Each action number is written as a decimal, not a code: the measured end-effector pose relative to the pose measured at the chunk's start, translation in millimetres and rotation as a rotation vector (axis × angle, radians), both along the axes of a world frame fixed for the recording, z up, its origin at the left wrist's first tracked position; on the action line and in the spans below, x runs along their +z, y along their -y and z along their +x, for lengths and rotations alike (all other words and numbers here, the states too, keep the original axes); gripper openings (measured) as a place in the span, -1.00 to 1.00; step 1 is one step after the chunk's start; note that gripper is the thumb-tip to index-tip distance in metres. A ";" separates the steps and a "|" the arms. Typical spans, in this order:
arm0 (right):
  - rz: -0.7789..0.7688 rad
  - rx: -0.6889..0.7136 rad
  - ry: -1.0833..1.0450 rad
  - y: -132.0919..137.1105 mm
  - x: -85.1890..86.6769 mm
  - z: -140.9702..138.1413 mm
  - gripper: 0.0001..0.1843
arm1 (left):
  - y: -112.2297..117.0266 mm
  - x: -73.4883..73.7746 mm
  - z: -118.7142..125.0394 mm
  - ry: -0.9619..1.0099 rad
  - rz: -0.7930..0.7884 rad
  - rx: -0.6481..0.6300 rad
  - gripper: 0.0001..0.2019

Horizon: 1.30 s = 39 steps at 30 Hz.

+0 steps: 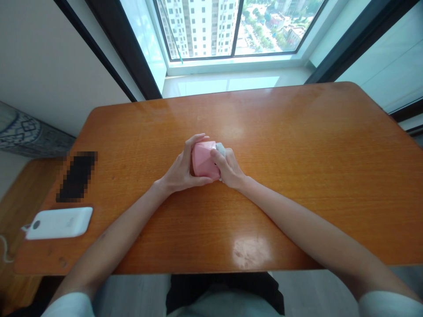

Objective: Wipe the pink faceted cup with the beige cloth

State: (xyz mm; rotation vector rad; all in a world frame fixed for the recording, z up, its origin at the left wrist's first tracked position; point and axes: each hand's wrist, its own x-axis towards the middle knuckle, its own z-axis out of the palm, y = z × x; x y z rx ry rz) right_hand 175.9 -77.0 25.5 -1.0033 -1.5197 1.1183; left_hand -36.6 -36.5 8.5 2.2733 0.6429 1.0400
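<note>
Over the middle of the wooden table (297,176) I hold a small pink object (204,159) with flat, angled faces; its kind is not plain. My left hand (185,165) is wrapped around its left side, thumb below and fingers above. At its right side, my right hand (229,166) is closed with the thumb on the pink surface. A light grey ribbed part (220,149) shows between the pink object and the right fingers. The underside and most right fingertips are hidden.
On the left of the table lie a white flat device (61,223) with a cord and a dark pixelated rectangle (77,176). Behind the far table edge is a window (231,31) with a sill. A patterned fabric item (29,132) stands at the left.
</note>
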 end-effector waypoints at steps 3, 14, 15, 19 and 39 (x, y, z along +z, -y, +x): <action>-0.061 -0.021 -0.048 -1.7 0.4 -0.9 -0.27 | -6.3 -7.3 -1.8 -0.059 0.234 0.002 0.37; 0.115 0.023 0.092 1.7 0.7 0.7 -0.23 | 3.4 -0.9 2.0 0.023 -0.140 -0.042 0.10; 0.079 0.010 0.078 1.2 1.2 0.0 -0.23 | 1.4 -2.4 1.5 0.034 -0.123 -0.060 0.14; -0.068 -0.029 -0.008 -0.8 2.9 -1.9 -0.23 | -5.9 -7.0 0.4 -0.003 0.195 -0.056 0.37; -0.023 -0.043 -0.012 0.4 2.5 -0.9 -0.24 | 0.4 1.8 3.9 -0.077 0.237 0.059 0.17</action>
